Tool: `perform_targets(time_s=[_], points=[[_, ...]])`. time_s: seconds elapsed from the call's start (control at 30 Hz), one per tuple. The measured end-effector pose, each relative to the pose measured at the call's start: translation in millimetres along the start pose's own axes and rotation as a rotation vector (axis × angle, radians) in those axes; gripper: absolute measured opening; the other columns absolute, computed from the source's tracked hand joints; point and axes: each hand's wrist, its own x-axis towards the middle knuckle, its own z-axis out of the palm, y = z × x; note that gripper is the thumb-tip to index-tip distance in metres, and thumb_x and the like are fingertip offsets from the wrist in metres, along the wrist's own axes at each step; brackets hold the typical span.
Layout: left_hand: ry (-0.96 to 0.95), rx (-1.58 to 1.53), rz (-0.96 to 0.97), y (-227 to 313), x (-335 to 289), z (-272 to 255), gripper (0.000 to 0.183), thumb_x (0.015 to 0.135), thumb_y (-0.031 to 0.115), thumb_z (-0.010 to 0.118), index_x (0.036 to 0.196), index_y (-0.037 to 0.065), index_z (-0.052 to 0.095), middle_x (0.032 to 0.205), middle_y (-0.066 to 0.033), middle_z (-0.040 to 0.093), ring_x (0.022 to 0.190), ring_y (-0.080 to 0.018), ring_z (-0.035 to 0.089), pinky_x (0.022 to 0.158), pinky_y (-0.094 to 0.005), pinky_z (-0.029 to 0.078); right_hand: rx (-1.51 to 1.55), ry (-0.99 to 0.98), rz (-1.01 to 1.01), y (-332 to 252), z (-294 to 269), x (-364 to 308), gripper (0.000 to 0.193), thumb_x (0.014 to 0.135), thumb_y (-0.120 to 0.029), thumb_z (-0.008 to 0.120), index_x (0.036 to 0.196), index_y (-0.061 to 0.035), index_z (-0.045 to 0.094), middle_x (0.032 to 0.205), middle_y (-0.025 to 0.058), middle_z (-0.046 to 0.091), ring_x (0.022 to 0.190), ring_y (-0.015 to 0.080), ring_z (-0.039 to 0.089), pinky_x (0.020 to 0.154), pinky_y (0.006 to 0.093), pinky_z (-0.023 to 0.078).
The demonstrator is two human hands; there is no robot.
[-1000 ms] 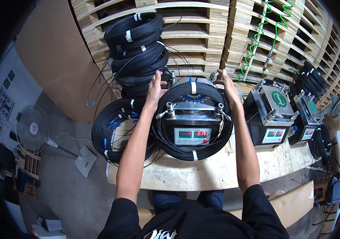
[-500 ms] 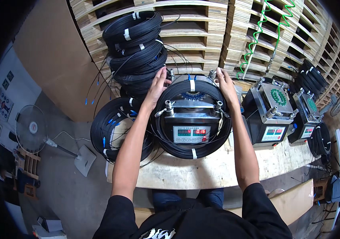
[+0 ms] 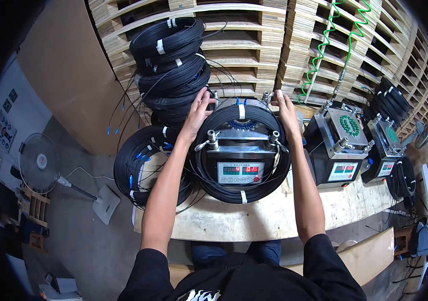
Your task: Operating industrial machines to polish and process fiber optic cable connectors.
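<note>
Black cable coil around machine

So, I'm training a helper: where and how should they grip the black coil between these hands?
Probably grip the coil by its upper left and right outer edges, coming from both sides: it's a ring, with metal knobs close inside.

Left fingers and right fingers flank the black cable coil.

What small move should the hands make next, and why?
Perhaps a slight turn of the rear left clamp and rear right clamp, since the left hand and right hand each have their fingers beside one. Whether they already grip is unclear.
</note>
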Motion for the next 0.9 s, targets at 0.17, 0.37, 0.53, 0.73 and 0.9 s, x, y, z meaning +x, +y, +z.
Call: perform_targets(time_s=[0.17,0.37,0.53,0.73,0.9], points=[[-0.116,0.008,-0.018,0,2,-4,0.082,0.099,0.063,0.046,0.156,0.007,0.029,0.112,-0.0147,0.061,0.08,-0.0154,0.062,0.076,-0.0278,0.053,-0.126,0.004,-0.026,-5,4,0,0.066,0.102,-0.055,0.046,0.138,0.0005,0.053,0.108,0.0109,0.063,0.095,0.0178,0.056,0.089,0.0315,0.044],[0.027,0.031,-0.11,-10,6,-12,0.082,0.098,0.067,0.043,0.152,0.007,0.034,0.102,-0.0136,0.059,0.078,-0.014,0.06,0.068,-0.0282,0.052,-0.088,-0.127,0.028,-16,4,-5,0.071,0.102,-0.058,0.044,0.144,-0.0008,0.048,0.125,0.0133,0.06,0.104,0.0198,0.058,0.093,0.0334,0.044],[0.083,0.02,-0.079,-15,8,-11,0.084,0.097,0.069,0.04,0.153,0.007,0.032,0.108,-0.0167,0.059,0.088,-0.0208,0.063,0.077,-0.0314,0.055,0.102,-0.107,0.092,-12,2,-7,0.07,0.101,-0.06,0.044,0.142,-0.0043,0.05,0.121,0.0124,0.062,0.11,0.0204,0.057,0.092,0.0364,0.044],[-0.08,0.023,-0.043,-3,1,-10,0.083,0.098,0.07,0.035,0.159,0.014,0.021,0.135,-0.0174,0.055,0.109,-0.0288,0.062,0.095,-0.0368,0.051,0.067,-0.046,0.054,-7,2,-5,0.07,0.102,-0.058,0.043,0.141,-0.0012,0.049,0.12,0.0125,0.063,0.108,0.0202,0.057,0.096,0.0367,0.043],[-0.126,0.036,-0.063,4,-4,-5,0.076,0.099,0.069,0.036,0.157,0.021,0.027,0.116,-0.0148,0.06,0.098,-0.0196,0.063,0.088,-0.0316,0.052,-0.131,-0.009,-0.038,-7,3,-3,0.067,0.103,-0.059,0.04,0.141,-0.0057,0.052,0.115,0.0131,0.064,0.101,0.019,0.057,0.087,0.0316,0.045]])
